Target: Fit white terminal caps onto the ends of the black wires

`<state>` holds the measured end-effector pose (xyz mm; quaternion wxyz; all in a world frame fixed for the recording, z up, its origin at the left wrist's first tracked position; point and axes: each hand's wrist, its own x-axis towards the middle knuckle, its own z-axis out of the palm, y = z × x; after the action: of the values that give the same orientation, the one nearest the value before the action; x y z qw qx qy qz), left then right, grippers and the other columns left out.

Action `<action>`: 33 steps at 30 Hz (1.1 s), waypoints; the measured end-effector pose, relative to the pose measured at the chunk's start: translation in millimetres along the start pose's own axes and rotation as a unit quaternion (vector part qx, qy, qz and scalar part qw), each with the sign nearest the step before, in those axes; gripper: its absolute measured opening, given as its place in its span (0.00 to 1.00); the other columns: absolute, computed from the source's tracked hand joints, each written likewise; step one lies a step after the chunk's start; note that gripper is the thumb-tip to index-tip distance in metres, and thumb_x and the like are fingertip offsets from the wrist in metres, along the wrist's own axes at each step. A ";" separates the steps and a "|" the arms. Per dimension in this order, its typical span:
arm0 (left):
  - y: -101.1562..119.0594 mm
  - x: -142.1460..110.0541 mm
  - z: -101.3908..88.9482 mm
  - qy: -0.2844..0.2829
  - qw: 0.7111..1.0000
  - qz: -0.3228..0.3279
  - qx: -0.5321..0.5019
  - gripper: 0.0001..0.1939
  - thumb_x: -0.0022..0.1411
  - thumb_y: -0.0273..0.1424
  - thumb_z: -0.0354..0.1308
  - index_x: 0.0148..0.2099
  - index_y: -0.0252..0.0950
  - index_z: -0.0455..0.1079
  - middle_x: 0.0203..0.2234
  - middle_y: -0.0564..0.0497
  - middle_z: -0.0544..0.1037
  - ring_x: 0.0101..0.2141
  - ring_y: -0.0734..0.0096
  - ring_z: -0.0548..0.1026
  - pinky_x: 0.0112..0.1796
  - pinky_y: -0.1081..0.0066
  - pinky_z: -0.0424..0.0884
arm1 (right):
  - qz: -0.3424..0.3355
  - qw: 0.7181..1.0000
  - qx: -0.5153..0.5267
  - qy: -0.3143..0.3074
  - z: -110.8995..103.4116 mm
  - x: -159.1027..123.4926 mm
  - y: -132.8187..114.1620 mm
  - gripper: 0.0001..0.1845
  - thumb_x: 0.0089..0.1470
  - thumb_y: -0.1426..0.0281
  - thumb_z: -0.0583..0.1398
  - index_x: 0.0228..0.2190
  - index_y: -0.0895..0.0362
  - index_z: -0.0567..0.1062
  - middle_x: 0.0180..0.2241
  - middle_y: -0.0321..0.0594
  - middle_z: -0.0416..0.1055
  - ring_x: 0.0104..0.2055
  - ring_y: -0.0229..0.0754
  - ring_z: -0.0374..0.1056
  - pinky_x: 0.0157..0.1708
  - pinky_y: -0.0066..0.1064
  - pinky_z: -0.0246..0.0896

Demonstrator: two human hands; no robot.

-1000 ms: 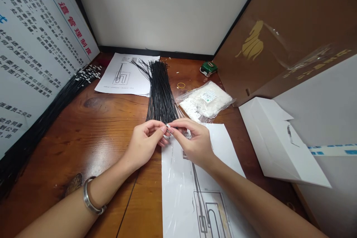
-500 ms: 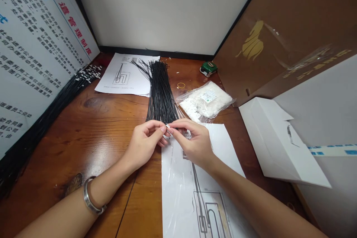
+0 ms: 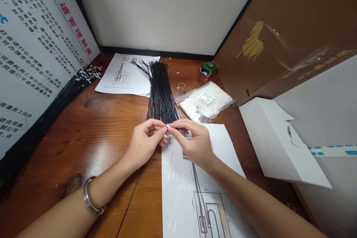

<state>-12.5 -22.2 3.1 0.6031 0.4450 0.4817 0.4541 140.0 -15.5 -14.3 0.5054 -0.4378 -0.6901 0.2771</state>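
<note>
My left hand [image 3: 149,139] and my right hand [image 3: 193,139] meet fingertip to fingertip. Between them the thumbs and forefingers pinch a small white plastic connector [image 3: 168,126], mostly covered by the fingers. Whether a wire end is pinched with it is too small to tell. Directly behind the hands lies a thick bundle of thin black wires [image 3: 161,91], its near ends reaching the fingers. Beyond my right hand is a clear plastic bag [image 3: 216,100] full of small white connectors, some spilling from its open near-left side.
A printed drawing [image 3: 181,193] lies under my right forearm; another drawing sheet [image 3: 108,81] is at the back left. Black wires with white ends [image 3: 55,106] lean along the left board. A green tape measure [image 3: 208,68], a rubber band [image 3: 181,86] and a white box [image 3: 279,141] are also around.
The fingertips have shifted very slightly around the white connector. Everything else stays where it was.
</note>
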 end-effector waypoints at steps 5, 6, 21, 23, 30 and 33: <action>-1.5 0.2 -0.2 -0.001 1.000 0.002 0.006 0.08 0.54 0.33 0.62 0.32 0.32 0.71 0.22 0.52 0.75 0.22 0.75 0.74 0.26 0.74 0.73 | 0.000 1.000 -0.004 0.002 0.2 0.2 0.7 0.05 0.52 0.74 0.62 0.28 0.54 0.78 0.28 0.37 0.77 0.27 0.37 0.69 0.26 0.32 0.65; -1.5 0.3 -0.4 -0.003 1.000 0.002 0.008 0.08 0.54 0.32 0.62 0.32 0.31 0.71 0.22 0.52 0.75 0.22 0.75 0.74 0.26 0.74 0.73 | -0.001 1.000 -0.005 0.000 0.2 0.3 0.5 0.05 0.52 0.74 0.61 0.28 0.54 0.78 0.28 0.37 0.77 0.27 0.37 0.69 0.26 0.32 0.65; -3.6 0.7 -1.5 -0.018 1.000 0.000 0.005 0.08 0.55 0.32 0.61 0.33 0.31 0.72 0.25 0.50 0.77 0.24 0.75 0.74 0.27 0.75 0.72 | -0.014 0.998 -0.049 0.042 1.5 -0.1 -1.6 0.06 0.53 0.74 0.60 0.28 0.55 0.77 0.27 0.39 0.76 0.27 0.38 0.68 0.27 0.34 0.65; -3.2 0.4 -1.5 -0.017 1.000 -0.001 0.005 0.07 0.55 0.32 0.61 0.33 0.31 0.72 0.26 0.50 0.77 0.24 0.76 0.74 0.27 0.75 0.71 | -0.018 0.997 -0.058 0.055 1.6 -0.2 -1.0 0.06 0.53 0.74 0.60 0.28 0.56 0.77 0.28 0.40 0.76 0.26 0.38 0.67 0.28 0.34 0.65; -3.7 -0.2 -1.7 -0.017 1.000 0.006 0.018 0.09 0.55 0.33 0.62 0.31 0.31 0.71 0.19 0.52 0.75 0.21 0.75 0.73 0.26 0.75 0.71 | -0.062 0.995 -0.070 0.021 1.0 -0.9 -0.3 0.05 0.52 0.75 0.60 0.28 0.56 0.77 0.27 0.39 0.76 0.25 0.38 0.67 0.28 0.36 0.65; -4.7 -0.7 -2.2 -0.026 0.999 0.009 0.020 0.09 0.55 0.33 0.62 0.31 0.31 0.71 0.20 0.52 0.75 0.22 0.76 0.73 0.26 0.75 0.70 | -0.074 0.995 -0.065 0.013 0.0 0.2 0.0 0.05 0.51 0.75 0.60 0.28 0.55 0.77 0.27 0.39 0.76 0.25 0.39 0.68 0.27 0.35 0.65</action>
<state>-14.2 -23.5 -1.7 0.6019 0.4731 0.4711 0.4382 140.0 -15.4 -14.3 0.5038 -0.4209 -0.7304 0.1884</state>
